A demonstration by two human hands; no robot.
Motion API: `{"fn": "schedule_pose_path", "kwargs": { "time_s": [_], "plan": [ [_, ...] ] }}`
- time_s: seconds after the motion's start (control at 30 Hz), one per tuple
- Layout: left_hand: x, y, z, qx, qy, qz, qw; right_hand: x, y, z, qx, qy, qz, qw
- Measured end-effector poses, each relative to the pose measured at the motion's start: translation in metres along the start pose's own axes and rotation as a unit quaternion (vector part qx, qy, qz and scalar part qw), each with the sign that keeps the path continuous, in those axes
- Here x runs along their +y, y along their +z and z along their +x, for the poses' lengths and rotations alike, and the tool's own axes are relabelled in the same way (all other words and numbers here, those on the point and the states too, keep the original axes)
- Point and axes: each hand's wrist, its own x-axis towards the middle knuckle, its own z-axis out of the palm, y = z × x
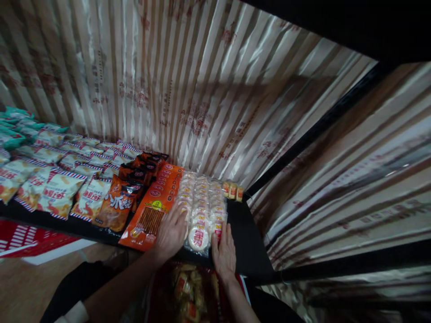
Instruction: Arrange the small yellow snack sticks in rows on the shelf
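Rows of round white crackers in clear wrappers lie on the black shelf, overlapping one another, with red print on their labels. My left hand rests against the left row, fingers stretched out, beside an orange bag of stick snacks. On the opposite side, my right hand lies along the right row with its fingers extended and touching the front crackers. Both hands are open. Parts of the outer rows are hidden under the fingers. Small yellow packets stand behind the crackers at the back right.
Orange and black snack bags and white striped bags fill the shelf leftward, with green bags farther left. Below the shelf edge sits a red container of yellow packets. Striped sheeting hangs behind; a black post slants at right.
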Motion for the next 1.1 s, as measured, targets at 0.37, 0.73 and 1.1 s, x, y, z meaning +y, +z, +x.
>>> {"fn": "schedule_pose_path", "kwargs": {
  "time_s": [0.37, 0.73, 1.1],
  "plan": [
    [0.039, 0.032, -0.037, -0.054, 0.108, 0.019, 0.992, 0.000, -0.002, -0.003, -0.001, -0.007, -0.016, 1.000],
    [0.038, 0.033, -0.037, -0.064, 0.105, 0.033, 0.992, 0.003, 0.000, -0.003, 0.007, -0.013, -0.011, 1.000],
    [0.035, 0.028, -0.033, -0.020, 0.062, 0.016, 0.998, 0.002, 0.003, -0.002, 0.031, -0.031, -0.038, 0.998]
  ]
}}
